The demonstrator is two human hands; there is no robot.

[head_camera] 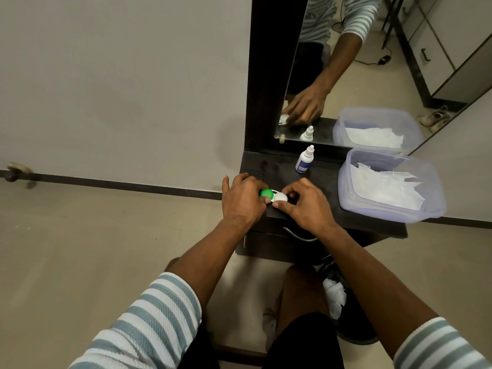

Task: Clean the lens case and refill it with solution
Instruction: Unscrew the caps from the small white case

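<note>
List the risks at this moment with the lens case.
The lens case sits near the front edge of the dark shelf, gripped by the left hand and right hand; a slip could drop it. The solution bottle stands upright close behind, so a reach might topple it.

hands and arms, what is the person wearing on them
Both hands, the left hand and the right hand, are bare: no gloves, and no rings or watch show. The forearms are uncovered. Each sleeve is a ribbed knit with white and grey-blue stripes, pushed up toward the elbow.
</note>
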